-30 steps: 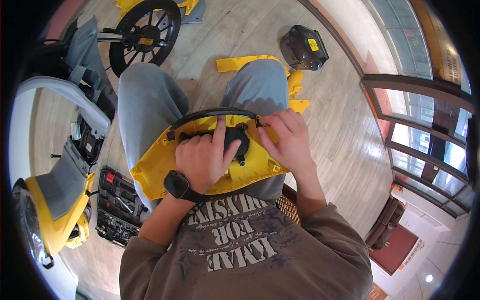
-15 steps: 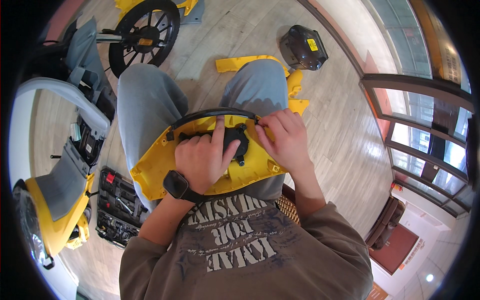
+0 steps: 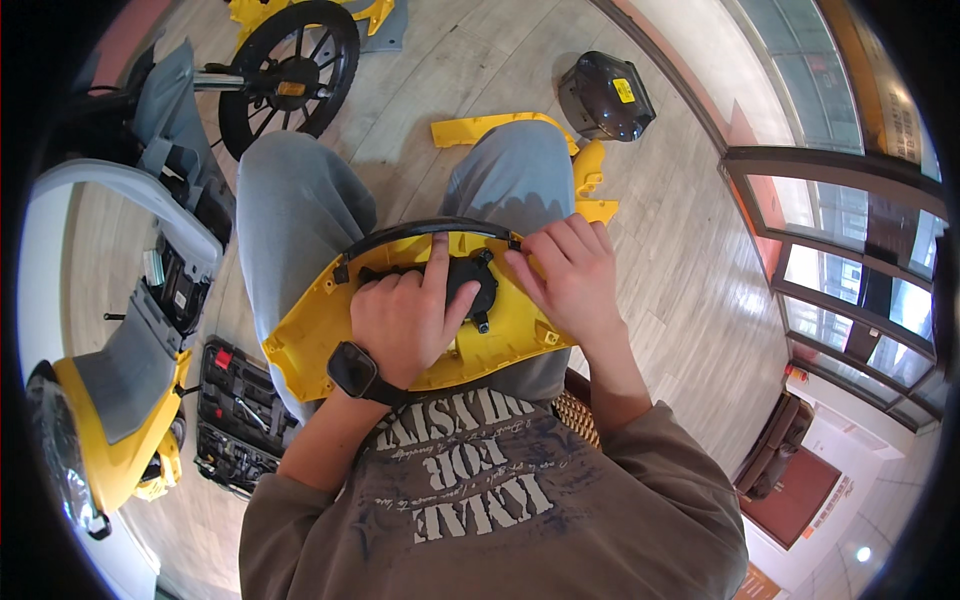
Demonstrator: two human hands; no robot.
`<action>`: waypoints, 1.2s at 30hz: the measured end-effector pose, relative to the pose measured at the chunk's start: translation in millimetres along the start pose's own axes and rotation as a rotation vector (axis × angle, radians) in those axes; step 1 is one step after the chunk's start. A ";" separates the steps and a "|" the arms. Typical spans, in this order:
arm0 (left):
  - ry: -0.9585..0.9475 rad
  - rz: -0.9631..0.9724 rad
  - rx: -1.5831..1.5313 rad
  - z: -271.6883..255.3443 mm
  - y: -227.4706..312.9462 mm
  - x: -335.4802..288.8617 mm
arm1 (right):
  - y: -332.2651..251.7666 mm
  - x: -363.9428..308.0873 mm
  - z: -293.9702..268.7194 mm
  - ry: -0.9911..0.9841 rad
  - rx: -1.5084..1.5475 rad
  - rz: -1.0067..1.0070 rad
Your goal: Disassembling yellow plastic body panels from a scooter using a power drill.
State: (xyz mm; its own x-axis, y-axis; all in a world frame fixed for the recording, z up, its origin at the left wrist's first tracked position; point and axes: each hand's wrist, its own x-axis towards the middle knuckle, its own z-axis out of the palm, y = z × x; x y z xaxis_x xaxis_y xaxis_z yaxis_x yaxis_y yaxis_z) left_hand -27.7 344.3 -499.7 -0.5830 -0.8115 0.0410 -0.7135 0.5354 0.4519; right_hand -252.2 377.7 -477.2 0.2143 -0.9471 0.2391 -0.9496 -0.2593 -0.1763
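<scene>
A curved yellow scooter body panel (image 3: 420, 378) lies across my lap, its hollow inside facing up. A round black housing (image 3: 486, 297) sits within it, and a black curved trim strip (image 3: 390, 236) runs along the far edge. My left hand (image 3: 398, 322), with a watch on its wrist, lies over the housing. Its index finger stretches out to the strip and its thumb is spread apart; the other fingers bend over the housing. At the strip's right end my right hand (image 3: 570, 280) pinches with thumb and index finger. What lies right under those fingertips is partly hidden.
A spoked black wheel (image 3: 288, 78) and grey scooter parts stand at far left. An open tool case (image 3: 240, 415) lies left of my legs, by a yellow-grey body (image 3: 110, 400). Beyond my knees are yellow panel pieces (image 3: 480, 128) and a dark top box (image 3: 606, 95).
My right hand has shifted slightly at the strip's right end, its thumb and fingertips a little further left. My left hand and the panel hold their place.
</scene>
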 end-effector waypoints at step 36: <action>0.035 -0.017 0.132 4.9 2.8 9.9 | 270.5 -138.2 206.4 -0.352 0.247 1.167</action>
State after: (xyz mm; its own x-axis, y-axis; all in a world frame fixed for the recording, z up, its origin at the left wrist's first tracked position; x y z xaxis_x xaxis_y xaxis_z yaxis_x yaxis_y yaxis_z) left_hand -37.4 338.9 -502.4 -0.5579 -0.8273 0.0660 -0.7698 0.5455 0.3313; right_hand -491.4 399.4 -755.0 -0.6427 -0.6250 -0.4431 -0.5537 0.7786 -0.2953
